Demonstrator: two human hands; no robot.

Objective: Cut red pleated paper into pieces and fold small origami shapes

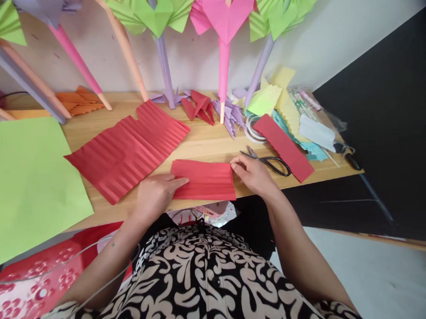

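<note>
A small pleated red paper (207, 179) lies flat near the table's front edge. My left hand (157, 193) rests on its left end, index finger stretched out on the paper and the other fingers curled. At the paper's upper right corner, my right hand (252, 173) pinches the edge between thumb and fingertips. A larger pleated red sheet (125, 153) lies behind and to the left. Black-handled scissors (277, 165) sit just beyond my right hand, partly beside a folded red strip (285, 147).
Green paper (25, 182) covers the table's left side. Paper flowers on rolled stems (225, 71) lean along the wall. Tape rolls (253, 130), yellow paper (285, 101) and wrapped items sit at the right. A red basket (50, 282) stands below the table at left.
</note>
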